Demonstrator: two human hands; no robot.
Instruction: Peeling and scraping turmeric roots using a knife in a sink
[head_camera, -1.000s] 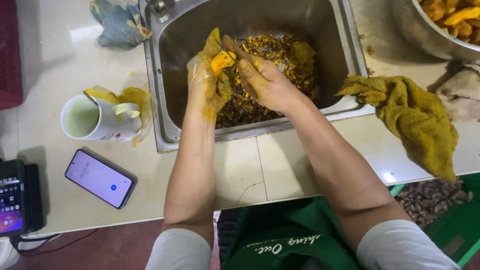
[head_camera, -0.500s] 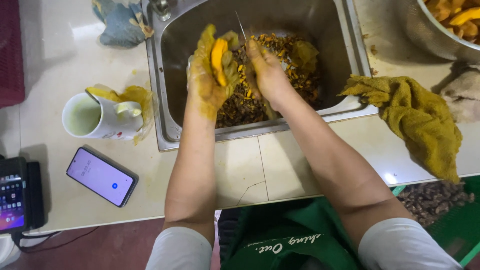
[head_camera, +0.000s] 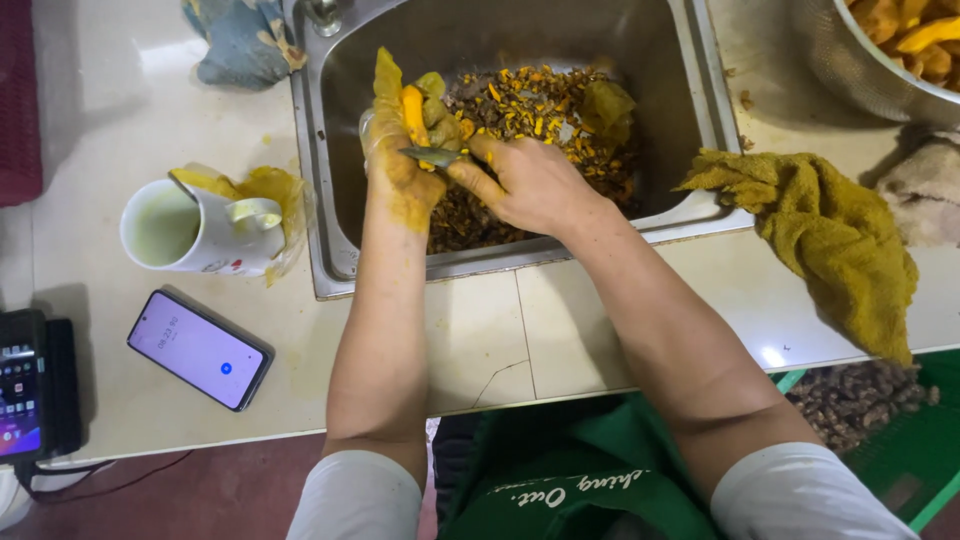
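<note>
Over the steel sink (head_camera: 330, 200), my left hand (head_camera: 400, 160), in a thin yellow-stained plastic glove, holds an orange turmeric root (head_camera: 412, 112) upright. My right hand (head_camera: 530, 185) is bare and grips a small knife (head_camera: 430, 155), its blade lying across the root just under the left fingers. Both hands hover above a heap of brown and orange peelings (head_camera: 540, 110) that fills the sink bottom.
A white mug (head_camera: 190, 230) with a yellow-stained rag stands left of the sink, with a smartphone (head_camera: 200, 350) in front of it and a second phone (head_camera: 20, 390) at the left edge. A mustard cloth (head_camera: 830, 240) lies right of the sink. A metal bowl (head_camera: 860, 70) holds peeled roots.
The root has turned more upright in my left hand. My right hand has shifted left, bringing the knife blade across the root.
</note>
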